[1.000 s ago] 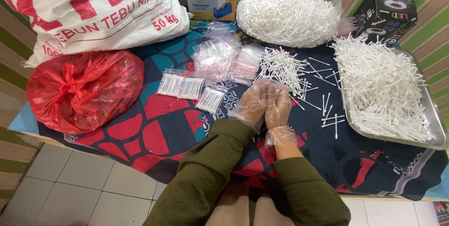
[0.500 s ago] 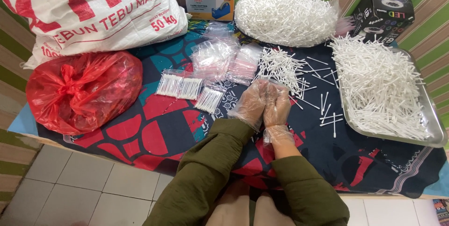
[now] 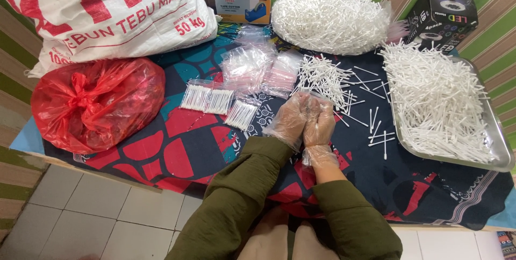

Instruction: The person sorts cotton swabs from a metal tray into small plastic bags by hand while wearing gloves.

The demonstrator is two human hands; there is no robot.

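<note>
Both hands, left [image 3: 290, 122] and right [image 3: 320, 123], wear loose clear plastic gloves and are pressed together over the surface [image 3: 204, 152]. The fingers are curled closed; whether they grip any swabs cannot be told, as the gloves hide the contents.

A loose swab pile [image 3: 322, 77] lies just beyond the hands, with stray swabs [image 3: 376, 125] scattered between it and the tray [image 3: 500, 155], which is heaped full. Filled packets [image 3: 207, 98] sit to the left, empty bags [image 3: 252, 66] behind them.

Risks, as judged:
- Baggy gloves may snag or drop swabs, spoiling a count.
- Strays near the tray could be brushed off by a sleeve.
- The overfull tray sits near the edge on the right; a nudge may spill it.
- The red bag [image 3: 97, 104] overhangs the front edge and could slide.
</note>
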